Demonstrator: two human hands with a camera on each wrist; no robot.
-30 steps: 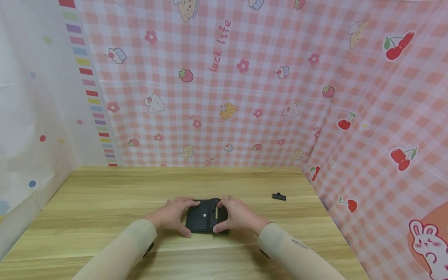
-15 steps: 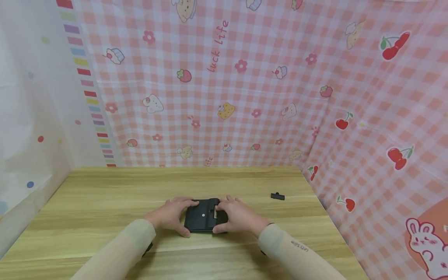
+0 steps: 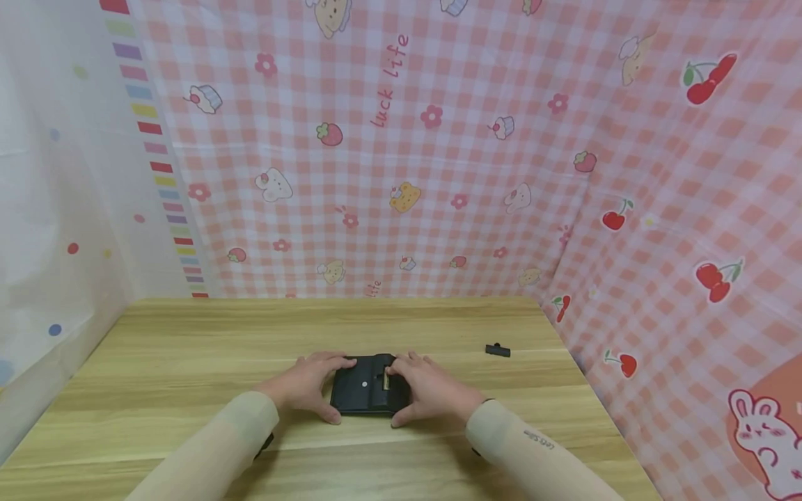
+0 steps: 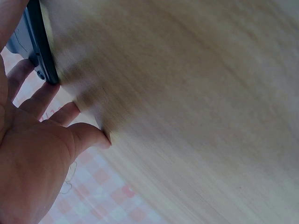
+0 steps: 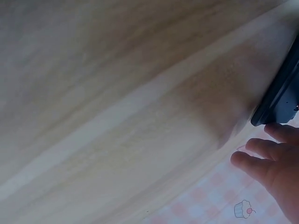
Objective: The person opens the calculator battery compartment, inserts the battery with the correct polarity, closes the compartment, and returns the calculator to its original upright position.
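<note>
A flat black rectangular device (image 3: pixel 352 400) lies on the wooden table, its back facing up. In its narrow battery slot sits a gold-coloured battery (image 3: pixel 386 380). My left hand (image 3: pixel 305 385) grips the device's left end, thumb at the near edge and index finger at the far edge. At the other end my right hand (image 3: pixel 434 391) holds it, thumb at the near right corner and index fingertip beside the battery slot. Each wrist view catches only part of it: the device's edge (image 4: pixel 41 44) on the left, its corner (image 5: pixel 275 100) on the right.
A small black battery cover (image 3: pixel 498 351) with a tab lies on the table (image 3: pixel 250 327) at the back right. Behind the table hangs a pink checked cloth (image 3: pixel 376 174), which also runs along the right side. White cloth (image 3: pixel 50 209) hangs at the left.
My right thumb has slid off the top of the device, outward to its near right corner. My left hand and the device stay about where they were.
</note>
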